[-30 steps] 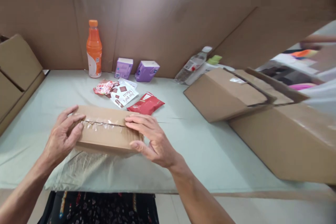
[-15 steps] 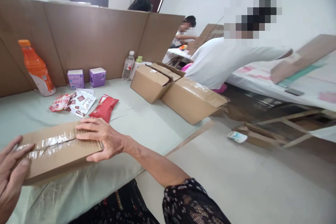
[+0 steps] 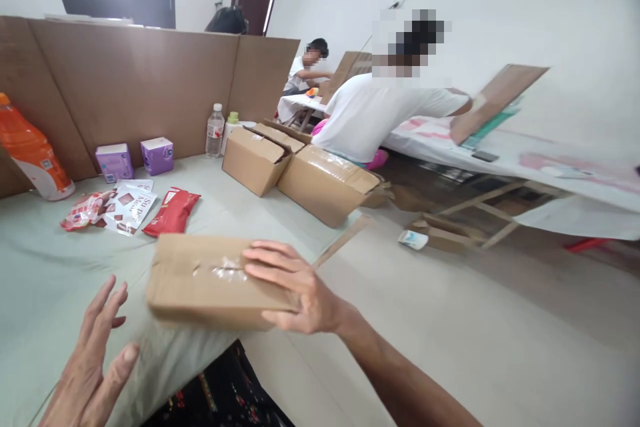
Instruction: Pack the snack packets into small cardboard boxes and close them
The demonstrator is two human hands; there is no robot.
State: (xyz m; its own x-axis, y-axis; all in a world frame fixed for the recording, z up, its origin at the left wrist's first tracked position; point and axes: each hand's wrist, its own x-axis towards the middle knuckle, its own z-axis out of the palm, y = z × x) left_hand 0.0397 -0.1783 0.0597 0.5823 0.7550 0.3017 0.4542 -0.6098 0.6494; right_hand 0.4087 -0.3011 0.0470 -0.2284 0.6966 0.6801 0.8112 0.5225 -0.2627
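My right hand [image 3: 295, 290] grips the right end of a taped cardboard box [image 3: 200, 280], fingers across its top and thumb on the near side. The box is at the table's front edge, with shiny clear tape along its top seam. Left of it, my left hand [image 3: 97, 353] is apart from the box, its fingers spread and holding nothing. Just behind the box lie a red packet [image 3: 173, 211], a white packet with brown squares [image 3: 127, 207] and a pink-and-red wrapper [image 3: 86, 209].
An orange bottle [image 3: 37, 153], two purple tissue packs [image 3: 157, 155] and a clear bottle [image 3: 215, 131] stand before a cardboard screen [image 3: 150, 87]. Open cardboard boxes [image 3: 320, 187] sit at the table's right edge. Two people work at other tables beyond.
My right hand has moved the box to the right along the table edge. My left hand has let go of the box's left end. The view has turned right.
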